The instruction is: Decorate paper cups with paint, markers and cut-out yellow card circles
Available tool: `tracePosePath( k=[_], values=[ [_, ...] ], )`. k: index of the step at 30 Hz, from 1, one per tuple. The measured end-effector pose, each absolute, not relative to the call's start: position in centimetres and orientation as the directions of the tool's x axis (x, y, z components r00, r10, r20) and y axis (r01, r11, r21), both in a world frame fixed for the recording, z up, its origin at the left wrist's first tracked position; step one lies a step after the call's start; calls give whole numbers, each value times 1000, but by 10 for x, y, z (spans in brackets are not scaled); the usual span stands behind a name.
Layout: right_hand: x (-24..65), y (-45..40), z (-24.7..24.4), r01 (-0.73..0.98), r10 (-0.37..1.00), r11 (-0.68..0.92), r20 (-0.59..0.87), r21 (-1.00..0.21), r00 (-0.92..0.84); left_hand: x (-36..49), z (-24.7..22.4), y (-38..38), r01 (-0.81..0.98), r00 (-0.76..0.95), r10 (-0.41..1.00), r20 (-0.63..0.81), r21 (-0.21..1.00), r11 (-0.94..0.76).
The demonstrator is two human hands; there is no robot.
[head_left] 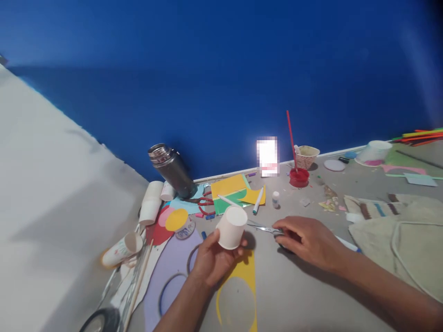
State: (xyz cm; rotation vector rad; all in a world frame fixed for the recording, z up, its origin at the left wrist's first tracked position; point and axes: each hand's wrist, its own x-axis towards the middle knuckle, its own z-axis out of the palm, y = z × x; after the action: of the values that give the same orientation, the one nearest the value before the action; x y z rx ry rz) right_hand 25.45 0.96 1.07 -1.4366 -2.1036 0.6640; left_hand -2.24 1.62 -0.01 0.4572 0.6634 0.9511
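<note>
My left hand is closed around a white paper cup, which is tilted with its base up. Slim scissors are in my right hand, low over the table, their blades pointing left toward the cup. Whether the tips touch the cup I cannot tell. Under my left forearm lie a yellow sheet with a round hole and a purple sheet with round cutouts. Behind the cup are a yellow and green paper stack and a white marker.
A dark steel flask stands at the back left near white cups. Red-handled pliers lie beside it. A red pot with a stick and a small white bottle are behind my right hand; a beige cloth bag lies right.
</note>
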Motion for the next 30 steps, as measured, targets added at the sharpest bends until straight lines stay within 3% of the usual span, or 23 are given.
tracePosePath(
  k=[4, 7, 10, 12, 20, 23, 26, 30],
  values=[
    [239, 5, 11, 535, 919, 226, -3, -814, -394, -11, 5, 10, -543, 339, 907, -250, 735, 406],
    [226, 6, 14, 321, 897, 151, -6, -935, -441, -1, 8, 5, -422, 207, 968, -140, 880, 218],
    [214, 10, 10, 151, 936, 80, 22, -985, -352, 3, 6, 1, -270, 117, 993, -8, 962, 39],
    [208, 12, 8, 126, 956, 83, 43, -988, -291, 2, 5, -1, -149, 96, 994, 47, 988, -32],
    [171, 1, 25, 480, 979, 196, 140, -855, -149, -6, 10, 0, 107, 120, 972, 201, 971, -214],
    [184, -6, 22, 628, 965, 258, 233, -734, -124, -10, 13, 4, 126, -45, 981, 188, 975, -181],
    [234, -22, 10, 826, 962, 96, 266, -555, 66, -17, 11, 10, 62, -175, 984, 39, 998, -28],
    [310, -44, 2, 817, 917, -222, 171, -532, 360, -19, 5, 16, -269, -8, 990, -140, 954, 132]
  ],
)
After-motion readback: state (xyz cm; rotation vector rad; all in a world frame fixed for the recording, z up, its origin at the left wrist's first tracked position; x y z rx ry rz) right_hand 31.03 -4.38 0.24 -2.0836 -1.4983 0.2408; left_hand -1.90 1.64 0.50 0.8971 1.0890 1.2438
